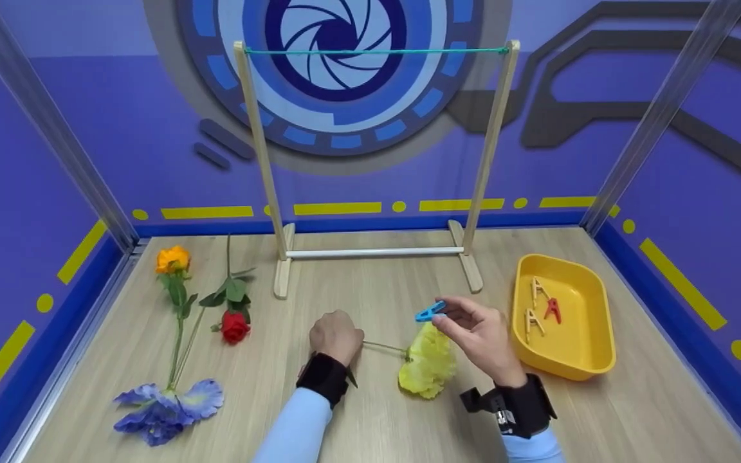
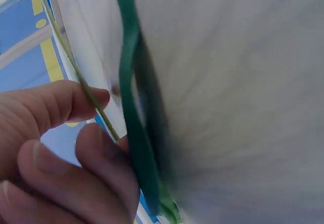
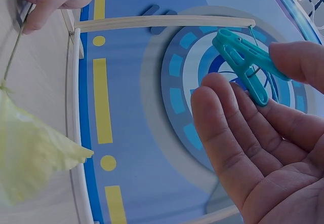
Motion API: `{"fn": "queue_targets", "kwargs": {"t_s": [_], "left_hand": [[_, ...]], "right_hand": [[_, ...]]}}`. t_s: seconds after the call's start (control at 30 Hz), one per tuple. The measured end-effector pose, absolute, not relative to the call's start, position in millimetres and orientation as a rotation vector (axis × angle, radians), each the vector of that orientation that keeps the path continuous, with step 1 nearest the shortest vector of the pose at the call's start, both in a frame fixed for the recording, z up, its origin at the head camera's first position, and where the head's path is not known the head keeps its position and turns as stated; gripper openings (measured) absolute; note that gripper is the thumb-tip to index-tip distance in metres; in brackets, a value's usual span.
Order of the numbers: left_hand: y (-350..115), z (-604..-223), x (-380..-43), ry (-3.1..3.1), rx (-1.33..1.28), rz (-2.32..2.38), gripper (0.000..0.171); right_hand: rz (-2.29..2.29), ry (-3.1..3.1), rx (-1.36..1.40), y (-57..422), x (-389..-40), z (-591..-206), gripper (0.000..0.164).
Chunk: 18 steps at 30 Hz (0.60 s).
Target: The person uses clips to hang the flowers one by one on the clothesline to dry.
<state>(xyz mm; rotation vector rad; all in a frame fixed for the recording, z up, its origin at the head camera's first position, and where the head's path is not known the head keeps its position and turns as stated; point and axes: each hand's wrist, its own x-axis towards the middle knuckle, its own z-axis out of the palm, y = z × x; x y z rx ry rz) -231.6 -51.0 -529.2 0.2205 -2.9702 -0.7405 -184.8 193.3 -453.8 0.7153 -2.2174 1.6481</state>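
Note:
My left hand [image 1: 336,337] pinches the thin green stem [image 2: 76,67] of a yellow artificial flower [image 1: 428,361] low over the table. A long green leaf [image 2: 132,92] hangs by the fingers in the left wrist view. The bloom points right, toward my right hand [image 1: 480,334]. Between thumb and fingers, that hand holds a blue clothespin [image 1: 431,311] above the flower. In the right wrist view the clothespin [image 3: 245,64] lies across the fingertips, with the thumb on one handle. The other fingers are spread out below it.
A wooden frame [image 1: 255,141] with a green string [image 1: 370,51] across its top stands at the back. To the right, a yellow bin [image 1: 576,360] holds several clothespins. Orange [image 1: 172,259], red [image 1: 235,327] and purple-blue [image 1: 168,408] flowers lie at left.

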Motion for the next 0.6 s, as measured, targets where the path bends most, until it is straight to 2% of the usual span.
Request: {"fn": "queue_targets", "kwargs": {"t_s": [0.33,0.47,0.6], "left_hand": [[-58,-527,-233,-2.944,0.188,-1.002,0.046],[-62,-517,-232,-2.908,0.154,-1.114,0.043],[-65,-499,-230,-2.817,0.038,-1.243,0.047]], "right_hand": [[1.669,-2.172,0.772,191,-187,-456,0.028],[1.662,-2.161,0.807,191,-188,-456,0.030],[1.679,-2.170,0.792,192,-189,-456,0.029]]}}
